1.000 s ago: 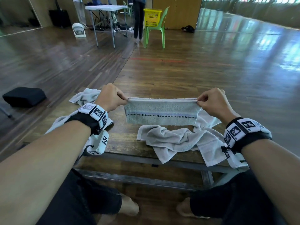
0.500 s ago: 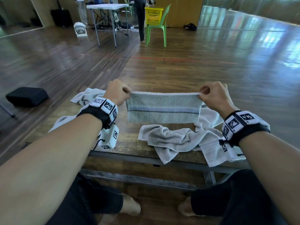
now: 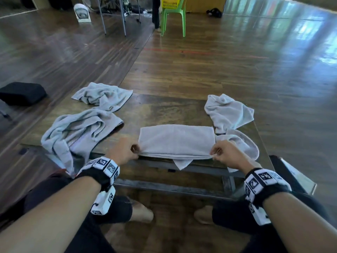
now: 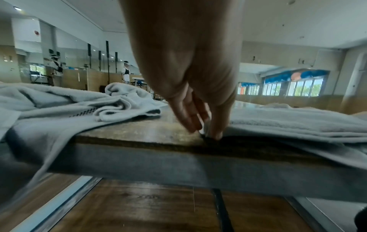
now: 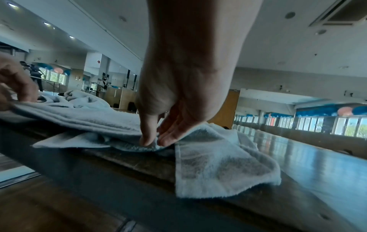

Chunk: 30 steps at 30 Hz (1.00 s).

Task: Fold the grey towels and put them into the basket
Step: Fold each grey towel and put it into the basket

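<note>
A folded grey towel (image 3: 176, 140) lies flat near the front edge of the low wooden table (image 3: 164, 110). My left hand (image 3: 125, 150) pinches its near left corner (image 4: 206, 135). My right hand (image 3: 221, 155) pinches its near right corner (image 5: 152, 143). Under that corner lies a crumpled towel (image 3: 240, 143) that hangs over the table's edge (image 5: 218, 169). More loose grey towels lie at the left front (image 3: 76, 132), the back left (image 3: 104, 95) and the back right (image 3: 228, 111). A yellow basket (image 3: 170, 2) stands on a green chair (image 3: 174, 17) far across the room.
A black bag (image 3: 21, 93) sits on the wooden floor to the left. A folding table's legs (image 3: 113, 17), a white fan (image 3: 82, 12) and a standing person's legs (image 3: 156, 13) are at the far end. My knees are under the table's front rail (image 3: 164, 187).
The towel, held stretched in the air between both hands before, now lies flat on the table. Both hands have come down to the front edge with it. My head has tilted down.
</note>
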Each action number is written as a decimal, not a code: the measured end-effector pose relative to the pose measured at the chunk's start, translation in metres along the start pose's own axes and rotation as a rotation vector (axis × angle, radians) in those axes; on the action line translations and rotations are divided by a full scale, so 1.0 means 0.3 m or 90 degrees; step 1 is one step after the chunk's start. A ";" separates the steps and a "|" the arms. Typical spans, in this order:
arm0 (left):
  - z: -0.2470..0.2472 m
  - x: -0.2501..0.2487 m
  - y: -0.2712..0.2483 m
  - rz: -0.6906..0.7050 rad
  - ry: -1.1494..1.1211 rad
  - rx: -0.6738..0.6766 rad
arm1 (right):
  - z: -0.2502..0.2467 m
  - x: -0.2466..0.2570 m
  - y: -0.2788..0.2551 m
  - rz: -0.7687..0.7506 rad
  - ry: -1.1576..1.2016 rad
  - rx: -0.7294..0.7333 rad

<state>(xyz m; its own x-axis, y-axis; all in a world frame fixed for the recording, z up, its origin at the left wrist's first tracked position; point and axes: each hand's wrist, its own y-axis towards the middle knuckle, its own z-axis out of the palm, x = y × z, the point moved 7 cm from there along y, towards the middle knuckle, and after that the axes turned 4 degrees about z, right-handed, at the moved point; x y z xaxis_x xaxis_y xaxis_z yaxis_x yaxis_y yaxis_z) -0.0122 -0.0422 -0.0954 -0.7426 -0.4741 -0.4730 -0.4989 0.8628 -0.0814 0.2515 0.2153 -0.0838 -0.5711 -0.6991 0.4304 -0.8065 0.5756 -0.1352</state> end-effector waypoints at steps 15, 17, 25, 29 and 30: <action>0.137 -0.315 0.064 0.137 0.032 -0.031 | 0.134 0.295 0.058 -0.140 -0.093 -0.125; 0.154 -0.299 0.050 0.133 0.039 -0.037 | 0.150 0.287 0.043 -0.143 -0.100 -0.117; 0.130 -0.193 0.011 0.120 0.031 -0.081 | 0.092 0.128 -0.050 -0.093 -0.114 -0.205; 0.094 -0.212 0.007 0.134 -0.001 -0.134 | 0.036 0.108 -0.084 -0.090 -0.094 -0.272; 0.078 -0.214 0.002 0.143 -0.016 -0.164 | 0.017 0.109 -0.095 -0.102 -0.075 -0.292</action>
<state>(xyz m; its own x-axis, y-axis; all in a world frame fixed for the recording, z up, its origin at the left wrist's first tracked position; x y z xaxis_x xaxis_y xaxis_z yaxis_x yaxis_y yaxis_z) 0.0456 -0.0071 -0.0856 -0.8369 -0.2699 -0.4763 -0.4231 0.8710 0.2498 0.2552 0.1739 -0.0705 -0.4804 -0.8218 0.3064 -0.7500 0.5661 0.3422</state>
